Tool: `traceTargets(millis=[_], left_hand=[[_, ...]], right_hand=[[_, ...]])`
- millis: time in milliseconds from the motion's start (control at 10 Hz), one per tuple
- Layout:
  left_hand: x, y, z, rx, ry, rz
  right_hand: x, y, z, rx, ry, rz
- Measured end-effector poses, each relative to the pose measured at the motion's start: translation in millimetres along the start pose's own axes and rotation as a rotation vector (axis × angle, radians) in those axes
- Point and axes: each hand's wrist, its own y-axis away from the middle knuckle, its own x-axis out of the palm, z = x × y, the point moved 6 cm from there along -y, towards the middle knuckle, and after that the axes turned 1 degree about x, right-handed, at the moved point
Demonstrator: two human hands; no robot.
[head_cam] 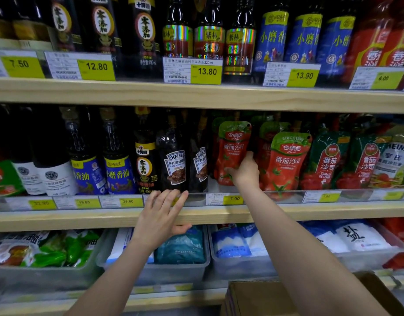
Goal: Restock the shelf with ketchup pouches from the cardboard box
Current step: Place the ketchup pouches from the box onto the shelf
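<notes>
My right hand [246, 172] grips the lower right side of a red ketchup pouch with a green top [231, 149], which stands upright on the middle shelf [219, 214]. More of the same pouches [285, 160] stand to its right and behind it. My left hand [161, 215] rests flat on the shelf's front edge, fingers spread over the price strip, holding nothing. The cardboard box [264, 297] sits at the bottom right below my right forearm; its contents are hidden.
Dark Heinz black pepper sauce pouches [173, 165] stand just left of the ketchup. Green-and-red tomato ketchup pouches [326, 163] fill the right. Sesame oil bottles [119, 165] line the left. Grey bins of bagged goods [180, 270] sit on the shelf below.
</notes>
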Motion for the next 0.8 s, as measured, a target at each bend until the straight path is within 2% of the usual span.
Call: traceTargets(millis=[500,600,800], left_hand=[[-2,-1,1,-0.004,-0.019,0.03],[-4,-1,1,-0.013,-0.008,0.07],[-5,-2,0,-0.081,0.091,0.176]], right_hand=[[1,4,0,-0.042,-0.014,0.039],[-12,22,0,-0.174,0.035,0.052],[-54,89,-45,-0.513,0.234,0.212]])
